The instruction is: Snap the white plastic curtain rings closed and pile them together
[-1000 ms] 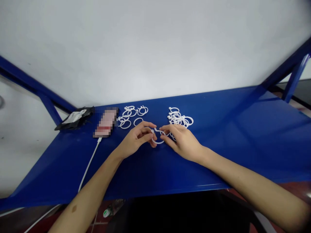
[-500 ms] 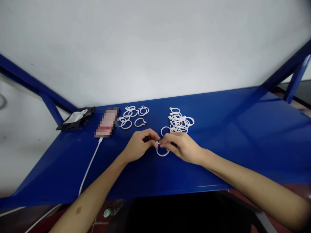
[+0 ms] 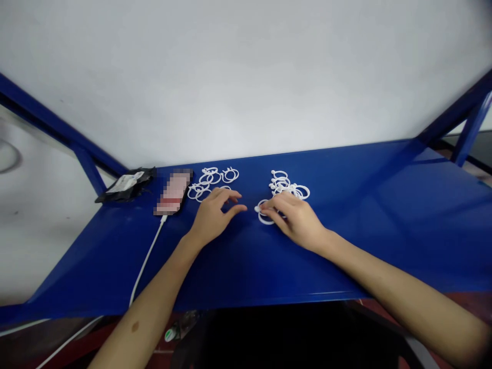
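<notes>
White plastic rings lie in two groups on the blue table (image 3: 365, 220). My left hand (image 3: 213, 215) rests palm down with its fingers spread, the fingertips beside the left group of rings (image 3: 209, 182); it holds nothing that I can see. My right hand (image 3: 295, 220) sits at the near edge of the right pile of rings (image 3: 288, 187). Its fingers are closed on one white ring (image 3: 264, 218) that lies flat on the table in front of that pile.
A phone (image 3: 172, 192) with a white cable (image 3: 148, 259) lies left of the rings, and a black packet (image 3: 125, 184) sits at the table's far left corner. A white wall stands behind. The table's near edge (image 3: 246, 302) runs below my forearms.
Both hands held one ring together near the table's middle. They have parted: my left hand moved up-left to the left group and opened, and my right hand moved back to the right pile onto a ring.
</notes>
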### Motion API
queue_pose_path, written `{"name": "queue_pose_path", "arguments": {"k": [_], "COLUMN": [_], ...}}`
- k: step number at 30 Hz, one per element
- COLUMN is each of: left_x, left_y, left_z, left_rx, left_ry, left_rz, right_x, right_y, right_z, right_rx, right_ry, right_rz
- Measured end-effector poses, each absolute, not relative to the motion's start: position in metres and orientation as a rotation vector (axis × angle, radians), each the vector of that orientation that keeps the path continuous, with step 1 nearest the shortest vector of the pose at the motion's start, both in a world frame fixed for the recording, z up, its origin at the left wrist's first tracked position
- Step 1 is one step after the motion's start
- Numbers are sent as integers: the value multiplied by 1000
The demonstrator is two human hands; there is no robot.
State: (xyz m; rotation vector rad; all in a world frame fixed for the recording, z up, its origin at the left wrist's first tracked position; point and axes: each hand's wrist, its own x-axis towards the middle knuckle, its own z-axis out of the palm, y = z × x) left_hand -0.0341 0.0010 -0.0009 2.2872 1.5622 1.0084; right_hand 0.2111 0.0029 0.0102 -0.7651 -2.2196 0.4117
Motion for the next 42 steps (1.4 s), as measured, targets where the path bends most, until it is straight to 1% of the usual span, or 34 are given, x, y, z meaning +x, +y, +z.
{"name": "queue_pose_path", "arguments": {"k": [3,6,8,13,17,20,23,28,35,39,42], "left_x": [-48,-54,-54,-49,-39,-27,-16,-7,-9,-11,-12], "left_y": [11,18,20,21,11,-1,-12,-17,-17,-18,-18], "left_z": [-7,-15,-18,-16,-5,7,17,15,11,14,11], "left_rx": [2430,2503,2533,2529,2433,2180,1938,1664,1617,1563,1559], "left_ry": [1823,1880,1891,1890,1861,1833,1689,1482,1350,1178,1138], "left_rz": [853,624,565,571,749,927,1019,986,877,901,925], "right_x": [220,229,234,237,233,223,211,200,205,206,206], "right_y": [17,32,40,48,39,23,4,-10,-9,-6,-2], "right_z": [12,9,4,-5,0,8,12,6,5,4,1], "right_rx": [-890,-1024,-1101,-1200,-1155,-1038,-867,-784,-855,-888,-872], "right_ry": [-2099,-1995,-1995,-2057,-2055,-2124,-2275,-2364,-2281,-2224,-2154], "right_rz": [239,122,80,-6,-61,-9,108,204,345,437,499]}}
